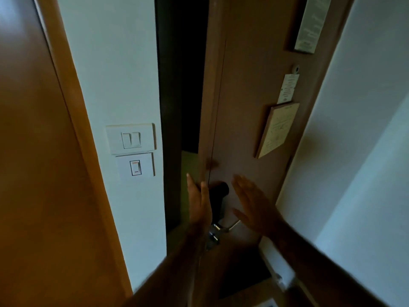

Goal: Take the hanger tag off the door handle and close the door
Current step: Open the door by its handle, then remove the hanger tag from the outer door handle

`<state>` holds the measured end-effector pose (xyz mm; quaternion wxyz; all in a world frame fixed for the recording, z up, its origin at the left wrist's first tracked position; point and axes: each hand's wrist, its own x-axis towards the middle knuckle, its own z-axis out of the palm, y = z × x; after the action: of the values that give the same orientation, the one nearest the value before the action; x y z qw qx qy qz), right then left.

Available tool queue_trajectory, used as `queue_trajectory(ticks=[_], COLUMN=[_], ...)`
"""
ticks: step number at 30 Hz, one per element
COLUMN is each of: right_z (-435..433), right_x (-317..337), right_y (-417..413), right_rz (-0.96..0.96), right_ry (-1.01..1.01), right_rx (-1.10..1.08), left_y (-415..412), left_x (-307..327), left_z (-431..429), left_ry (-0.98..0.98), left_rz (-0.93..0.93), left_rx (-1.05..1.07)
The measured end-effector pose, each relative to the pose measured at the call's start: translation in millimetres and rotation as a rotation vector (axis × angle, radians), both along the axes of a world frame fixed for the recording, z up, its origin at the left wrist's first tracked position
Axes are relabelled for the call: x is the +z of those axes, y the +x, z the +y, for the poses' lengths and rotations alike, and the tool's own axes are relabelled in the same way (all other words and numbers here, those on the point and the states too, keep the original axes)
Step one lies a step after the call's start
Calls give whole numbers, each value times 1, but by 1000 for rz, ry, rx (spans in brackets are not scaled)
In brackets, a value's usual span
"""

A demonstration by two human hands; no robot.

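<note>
In the head view, the door (247,103) stands ajar, a dark gap beside its edge. The left hand (200,204) rests at that edge, fingers straight, holding nothing. The right hand (254,204) lies flat and spread near the door face, empty. Below both hands sits the metal handle (223,228). Whether the dark shape (218,196) between the 2 hands is the tag, I cannot tell.

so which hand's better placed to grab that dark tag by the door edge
Left. The left hand is already at the door edge against the dark tag; the right hand is open, flat and farther away.
</note>
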<state>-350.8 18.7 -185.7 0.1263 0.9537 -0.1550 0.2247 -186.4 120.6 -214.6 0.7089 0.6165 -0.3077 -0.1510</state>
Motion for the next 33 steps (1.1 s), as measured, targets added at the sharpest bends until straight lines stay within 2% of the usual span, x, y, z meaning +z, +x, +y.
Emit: queue_trajectory(ticks=[2,4,8,11,14,18,21,25,33], right_z=[17,33,50,45,33,19,14,10,8], right_x=[45,82,128,136,131,126,126,122,127], right_y=[-4,-6,-13,-26,-52,-92,-116,-147,-184], right_rz=[-72,-86,54,171,214,217,213,206,230], right_ry=[-157,-315,-655,-795,-856,-944,-983,-993,-1066], right_rx=[61,116,128,119,97,63,57,41,30], left_y=[-26,-47,-87,-120,-144,-148,-126,-98,-85], left_x=[-10,-22,-35,-33,-40,-70,-102,-133,-134], left_z=[3,5,12,20,24,29,33,32,-4], left_ry=[-14,-7,22,20,17,3,159,341,695], left_rz=[68,34,-74,-87,-126,-294,-274,-383,-319], left_rx=[7,17,-20,-40,-102,-202,-236,-376,-654])
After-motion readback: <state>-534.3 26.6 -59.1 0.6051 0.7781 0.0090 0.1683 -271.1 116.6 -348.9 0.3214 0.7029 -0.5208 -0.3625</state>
